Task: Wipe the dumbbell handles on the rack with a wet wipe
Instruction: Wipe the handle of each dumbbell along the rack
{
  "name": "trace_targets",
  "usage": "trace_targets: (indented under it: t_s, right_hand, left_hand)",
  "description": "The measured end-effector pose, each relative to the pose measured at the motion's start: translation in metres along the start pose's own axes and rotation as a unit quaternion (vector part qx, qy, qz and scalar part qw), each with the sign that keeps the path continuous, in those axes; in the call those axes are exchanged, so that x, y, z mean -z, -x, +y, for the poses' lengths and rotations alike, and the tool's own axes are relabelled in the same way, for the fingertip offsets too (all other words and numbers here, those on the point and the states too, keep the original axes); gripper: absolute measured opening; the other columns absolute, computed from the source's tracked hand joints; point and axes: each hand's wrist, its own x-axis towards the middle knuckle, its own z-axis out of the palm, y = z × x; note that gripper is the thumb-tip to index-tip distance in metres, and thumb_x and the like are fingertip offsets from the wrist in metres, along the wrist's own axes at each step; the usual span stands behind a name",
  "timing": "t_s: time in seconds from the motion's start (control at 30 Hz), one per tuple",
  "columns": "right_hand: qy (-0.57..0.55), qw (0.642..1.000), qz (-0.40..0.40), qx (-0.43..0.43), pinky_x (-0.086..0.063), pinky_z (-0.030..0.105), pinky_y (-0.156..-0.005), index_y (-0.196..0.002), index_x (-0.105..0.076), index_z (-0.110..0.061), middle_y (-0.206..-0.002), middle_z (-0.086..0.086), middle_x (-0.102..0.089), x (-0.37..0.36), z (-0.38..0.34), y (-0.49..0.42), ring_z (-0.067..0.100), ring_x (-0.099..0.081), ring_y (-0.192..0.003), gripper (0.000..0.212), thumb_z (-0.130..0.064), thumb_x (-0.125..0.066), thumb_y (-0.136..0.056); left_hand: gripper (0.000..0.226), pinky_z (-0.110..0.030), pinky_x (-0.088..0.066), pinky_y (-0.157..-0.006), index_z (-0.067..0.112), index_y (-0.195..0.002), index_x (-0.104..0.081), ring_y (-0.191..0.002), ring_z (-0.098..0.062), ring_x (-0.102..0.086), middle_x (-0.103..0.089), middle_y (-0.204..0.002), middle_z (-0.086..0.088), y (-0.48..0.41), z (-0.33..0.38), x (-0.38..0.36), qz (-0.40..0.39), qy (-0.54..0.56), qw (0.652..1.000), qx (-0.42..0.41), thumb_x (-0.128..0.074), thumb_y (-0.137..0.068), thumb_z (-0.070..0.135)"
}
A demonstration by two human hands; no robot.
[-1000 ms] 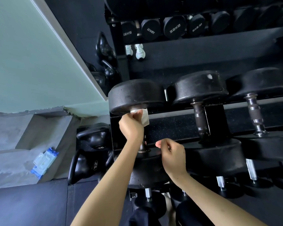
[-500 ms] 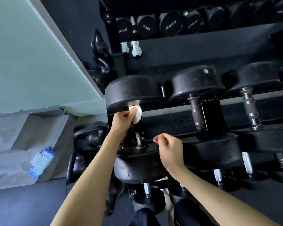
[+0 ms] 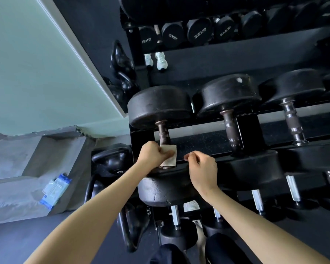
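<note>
A white wet wipe [image 3: 169, 155] is wrapped round the near end of the leftmost dumbbell handle [image 3: 163, 132] on the black rack [image 3: 204, 128]. My left hand [image 3: 152, 154] grips the wipe against that dark, rusty handle, close to the dumbbell's near head [image 3: 166, 187]. The far head [image 3: 158, 106] and the bare upper part of the handle show above my fist. My right hand [image 3: 203, 171] rests on the near head just to the right, fingers curled, holding nothing that I can see. Two more dumbbell handles [image 3: 231, 130] [image 3: 292, 122] stand to the right.
Kettlebells [image 3: 111, 161] crowd the floor left of the rack. A blue and white wipes pack [image 3: 55, 189] lies on a grey concrete step at the left. Smaller dumbbells [image 3: 198, 32] fill the upper shelf; more sit on the lower shelf. White shoes [image 3: 161, 60] show in the mirror behind.
My left hand has slid the wipe down the handle, from just under the far head to the near end. My right hand has stayed on the near head.
</note>
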Motion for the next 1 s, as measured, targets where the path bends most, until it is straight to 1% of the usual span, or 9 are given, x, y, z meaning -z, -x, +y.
trace_targets:
  t_s: [0.13,0.2,0.3,0.4,0.53,0.7,0.8,0.87,1.0]
  right_hand:
    - [-0.007,1.0,0.01,-0.003,-0.044,0.042,-0.051,-0.076,-0.069,-0.008,-0.063,0.018,-0.065,-0.001,0.001,-0.001,0.036,-0.057,-0.056,0.029,-0.009,-0.045,-0.092]
    - [-0.013,1.0,0.011,-0.007,-0.047,0.042,-0.056,-0.078,-0.07,-0.009,-0.067,0.017,-0.067,-0.001,0.0,0.0,0.033,-0.06,-0.06,0.028,-0.011,-0.045,-0.093]
    - [-0.031,0.999,0.003,-0.03,-0.038,0.034,-0.049,-0.075,-0.067,-0.003,-0.064,0.019,-0.064,0.001,-0.002,0.001,0.022,-0.049,-0.049,0.029,-0.012,-0.045,-0.092]
    - [-0.04,0.999,0.0,-0.037,-0.037,0.033,-0.049,-0.075,-0.066,-0.001,-0.067,0.018,-0.065,0.003,-0.006,0.002,0.021,-0.047,-0.049,0.028,-0.011,-0.046,-0.09]
    - [-0.024,1.0,0.006,-0.019,-0.038,0.03,-0.049,-0.073,-0.067,-0.007,-0.061,0.008,-0.063,0.004,-0.009,0.004,0.016,-0.051,-0.05,0.028,-0.009,-0.046,-0.091]
    - [0.017,1.0,-0.007,-0.015,-0.039,0.028,-0.051,-0.077,-0.068,-0.004,-0.06,0.009,-0.063,0.006,-0.011,0.003,0.02,-0.055,-0.053,0.029,-0.013,-0.045,-0.092]
    - [0.014,1.0,-0.012,-0.007,-0.048,0.035,-0.057,-0.08,-0.066,0.0,-0.068,0.012,-0.067,0.016,-0.015,0.001,0.025,-0.063,-0.065,0.032,-0.022,-0.047,-0.095]
    - [-0.024,0.999,-0.038,-0.015,-0.047,0.029,-0.064,-0.086,-0.066,-0.008,-0.077,-0.001,-0.068,0.032,-0.021,-0.002,0.014,-0.063,-0.074,0.026,-0.031,-0.054,-0.092]
    - [-0.097,0.983,-0.148,-0.035,-0.05,0.025,-0.083,-0.105,-0.065,-0.021,-0.094,-0.01,-0.07,0.061,-0.03,-0.016,0.005,-0.064,-0.09,0.041,-0.048,-0.072,-0.074]
  left_hand:
    - [0.049,-0.024,-0.04,-0.049,0.011,-0.05,-0.042,-0.049,-0.016,-0.045,-0.043,-0.052,-0.003,-0.007,-0.005,-0.004,0.006,0.231,0.971,0.059,-0.072,-0.082,0.032]
    - [0.038,-0.021,-0.042,-0.043,0.003,-0.064,-0.057,-0.051,-0.017,-0.055,-0.058,-0.063,-0.009,-0.007,-0.005,0.0,-0.019,0.323,0.944,0.061,-0.071,-0.082,0.034]
    - [0.033,-0.017,-0.039,-0.035,-0.003,-0.076,-0.059,-0.041,-0.013,-0.058,-0.061,-0.066,-0.013,-0.007,-0.003,0.006,-0.079,0.406,0.908,0.065,-0.063,-0.089,0.027]
    - [0.034,-0.016,-0.037,-0.036,-0.004,-0.078,-0.059,-0.04,-0.009,-0.053,-0.058,-0.063,-0.01,-0.007,-0.003,0.008,-0.098,0.378,0.919,0.061,-0.061,-0.091,0.027]
    - [0.043,-0.01,-0.025,-0.04,0.01,-0.051,-0.049,-0.037,-0.001,-0.035,-0.041,-0.044,0.011,0.0,-0.01,0.011,-0.087,0.145,0.985,-0.017,-0.077,-0.078,0.028]
    - [0.054,-0.018,-0.026,-0.04,0.012,-0.046,-0.04,-0.046,-0.009,-0.032,-0.035,-0.048,0.003,0.012,0.003,0.021,-0.046,-0.019,0.999,-0.02,-0.079,-0.073,0.037]
    - [0.045,-0.019,-0.024,-0.041,0.004,-0.052,-0.047,-0.051,-0.015,-0.037,-0.04,-0.051,-0.001,0.019,0.011,0.041,0.019,-0.019,1.0,0.012,-0.078,-0.074,0.03]
    - [0.036,-0.023,-0.033,-0.05,-0.004,-0.068,-0.061,-0.059,-0.019,-0.048,-0.052,-0.059,-0.005,0.027,0.015,0.05,0.031,0.026,0.999,0.011,-0.078,-0.074,0.027]
    - [0.021,-0.028,-0.057,-0.07,0.003,-0.096,-0.071,-0.078,-0.018,-0.069,-0.073,-0.091,-0.011,0.053,0.052,0.049,-0.091,0.315,0.944,0.04,-0.073,-0.08,0.016]
